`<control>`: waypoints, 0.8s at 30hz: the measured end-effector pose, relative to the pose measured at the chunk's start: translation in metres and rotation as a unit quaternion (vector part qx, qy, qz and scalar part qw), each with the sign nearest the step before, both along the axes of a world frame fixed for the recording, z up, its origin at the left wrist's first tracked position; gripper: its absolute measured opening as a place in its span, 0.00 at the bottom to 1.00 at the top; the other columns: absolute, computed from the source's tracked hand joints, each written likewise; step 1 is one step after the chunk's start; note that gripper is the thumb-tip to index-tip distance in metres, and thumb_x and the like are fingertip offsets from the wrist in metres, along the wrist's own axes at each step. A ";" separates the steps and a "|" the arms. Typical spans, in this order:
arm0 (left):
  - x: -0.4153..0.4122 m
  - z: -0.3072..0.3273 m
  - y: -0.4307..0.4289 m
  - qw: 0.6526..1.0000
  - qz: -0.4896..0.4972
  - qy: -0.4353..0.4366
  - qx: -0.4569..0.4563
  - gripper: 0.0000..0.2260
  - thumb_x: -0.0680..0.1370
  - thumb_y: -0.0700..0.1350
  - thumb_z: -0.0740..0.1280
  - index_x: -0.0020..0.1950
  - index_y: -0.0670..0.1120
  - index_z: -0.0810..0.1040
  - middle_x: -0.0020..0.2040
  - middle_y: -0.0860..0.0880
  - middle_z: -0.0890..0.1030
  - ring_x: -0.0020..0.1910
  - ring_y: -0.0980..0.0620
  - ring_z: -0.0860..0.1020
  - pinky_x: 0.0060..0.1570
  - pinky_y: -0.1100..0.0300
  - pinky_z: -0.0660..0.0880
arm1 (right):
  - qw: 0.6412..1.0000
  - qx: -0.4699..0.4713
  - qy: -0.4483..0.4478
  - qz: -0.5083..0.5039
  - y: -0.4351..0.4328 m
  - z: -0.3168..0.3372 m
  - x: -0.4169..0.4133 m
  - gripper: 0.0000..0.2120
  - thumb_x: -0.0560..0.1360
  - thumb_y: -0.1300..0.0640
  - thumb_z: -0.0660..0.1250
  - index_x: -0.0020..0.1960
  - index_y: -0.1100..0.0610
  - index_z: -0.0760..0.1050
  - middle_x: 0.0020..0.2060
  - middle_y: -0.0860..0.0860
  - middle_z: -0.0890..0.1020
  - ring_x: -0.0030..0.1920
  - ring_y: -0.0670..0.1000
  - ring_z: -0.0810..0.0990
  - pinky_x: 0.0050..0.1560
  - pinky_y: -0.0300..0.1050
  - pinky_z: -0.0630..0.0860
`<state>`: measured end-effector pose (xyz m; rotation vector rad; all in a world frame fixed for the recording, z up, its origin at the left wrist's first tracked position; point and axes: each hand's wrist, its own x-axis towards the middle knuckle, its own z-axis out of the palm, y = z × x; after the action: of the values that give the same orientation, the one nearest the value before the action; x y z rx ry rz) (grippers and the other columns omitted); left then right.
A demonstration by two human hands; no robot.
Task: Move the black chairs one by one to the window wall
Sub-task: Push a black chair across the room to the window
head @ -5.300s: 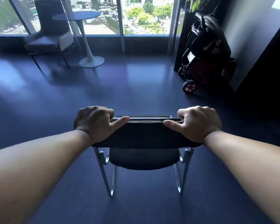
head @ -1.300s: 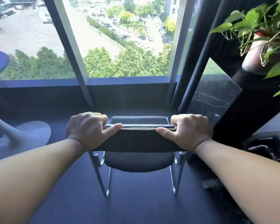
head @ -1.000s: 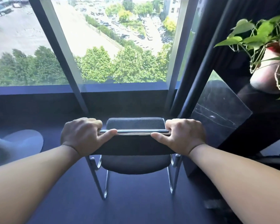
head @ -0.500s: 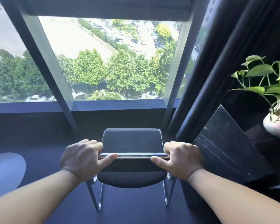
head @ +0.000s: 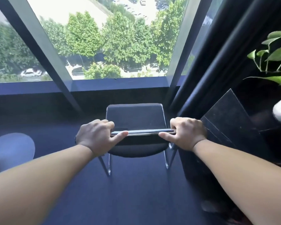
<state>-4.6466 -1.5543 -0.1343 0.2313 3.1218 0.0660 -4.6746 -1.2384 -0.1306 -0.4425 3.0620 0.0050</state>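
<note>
A black chair point(head: 135, 116) with a padded seat and chrome legs stands on the dark blue floor, its front close to the low wall under the window point(head: 104, 46). My left hand point(head: 96, 135) grips the left end of the chair's backrest top, thumb along the chrome rail. At the right end my right hand point(head: 186, 133) grips the same rail. The seat faces the window and lies below and beyond my hands.
A dark stone-topped cabinet point(head: 230, 117) stands close to the chair's right side, with a potted green plant point(head: 279, 62) on it. Dark curtains point(head: 217, 54) hang at the right. A round white table base point(head: 11, 148) lies on the floor at the left.
The chair has been carried across the room up to the window wall. In the last second the chair sank lower in view and closer to the wall; both hands kept their grip.
</note>
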 end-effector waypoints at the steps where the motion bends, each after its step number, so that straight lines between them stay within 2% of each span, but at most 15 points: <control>1: -0.001 0.002 0.000 1.000 0.002 -0.009 -0.005 0.33 0.69 0.77 0.39 0.35 0.52 0.68 0.37 0.57 0.74 0.43 0.54 0.70 0.39 0.55 0.66 | 1.000 -0.002 -0.005 -0.001 0.000 0.002 -0.001 0.34 0.63 0.19 0.42 0.37 0.49 0.65 0.34 0.43 0.71 0.38 0.49 0.71 0.39 0.46 0.62; 5: -0.005 0.010 0.001 0.999 0.002 -0.049 -0.002 0.33 0.68 0.77 0.39 0.35 0.52 0.68 0.38 0.57 0.74 0.43 0.54 0.71 0.40 0.55 0.67 | 1.000 -0.003 -0.028 -0.003 0.001 0.004 -0.004 0.35 0.63 0.19 0.43 0.37 0.49 0.65 0.35 0.43 0.72 0.40 0.48 0.72 0.40 0.46 0.64; 9: -0.009 0.013 -0.002 0.990 0.024 -0.133 0.039 0.33 0.68 0.78 0.42 0.39 0.55 0.73 0.41 0.58 0.78 0.46 0.56 0.75 0.48 0.54 0.73 | 0.998 -0.011 -0.056 -0.002 0.002 0.004 -0.006 0.36 0.64 0.18 0.44 0.40 0.50 0.68 0.38 0.43 0.76 0.42 0.48 0.75 0.41 0.46 0.66; 13: -0.020 0.023 -0.001 0.963 0.045 -0.256 0.070 0.29 0.69 0.78 0.48 0.43 0.60 0.78 0.43 0.60 0.79 0.47 0.60 0.75 0.51 0.55 0.74 | 0.995 -0.011 -0.103 0.003 0.002 0.015 -0.006 0.31 0.70 0.21 0.53 0.43 0.49 0.71 0.40 0.42 0.75 0.43 0.47 0.72 0.43 0.46 0.65; 16: -0.027 0.031 -0.003 0.933 0.052 -0.343 0.097 0.29 0.68 0.79 0.51 0.45 0.59 0.80 0.44 0.58 0.81 0.47 0.58 0.77 0.49 0.57 0.73 | 0.992 -0.026 -0.122 0.007 0.003 0.018 -0.002 0.28 0.71 0.23 0.54 0.47 0.46 0.75 0.43 0.41 0.77 0.46 0.46 0.76 0.45 0.46 0.67; 19: -0.025 0.038 -0.005 0.909 0.072 -0.391 0.120 0.30 0.69 0.80 0.54 0.48 0.59 0.81 0.48 0.59 0.80 0.51 0.59 0.76 0.54 0.56 0.72 | 0.988 -0.055 -0.141 0.014 0.006 0.018 0.001 0.26 0.70 0.24 0.56 0.51 0.42 0.77 0.45 0.39 0.78 0.50 0.44 0.77 0.48 0.45 0.70; 22: -0.019 0.046 0.000 0.899 0.095 -0.409 0.125 0.32 0.67 0.80 0.53 0.52 0.60 0.82 0.50 0.59 0.80 0.54 0.58 0.76 0.60 0.55 0.71 | 0.986 -0.071 -0.148 0.022 0.008 0.020 -0.001 0.26 0.69 0.23 0.56 0.51 0.41 0.78 0.45 0.38 0.79 0.50 0.43 0.77 0.52 0.46 0.73; 24: -0.013 0.048 0.005 0.891 0.111 -0.419 0.134 0.33 0.66 0.81 0.52 0.53 0.62 0.82 0.51 0.59 0.80 0.55 0.56 0.76 0.62 0.54 0.71 | 0.983 -0.081 -0.164 0.028 0.012 0.021 -0.008 0.27 0.67 0.23 0.57 0.50 0.40 0.79 0.44 0.38 0.79 0.48 0.41 0.77 0.52 0.45 0.73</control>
<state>-4.6600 -1.5492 -0.0867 -0.1332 2.2458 0.4643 -4.6823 -1.2261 -0.1097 -0.4841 2.7347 -0.2866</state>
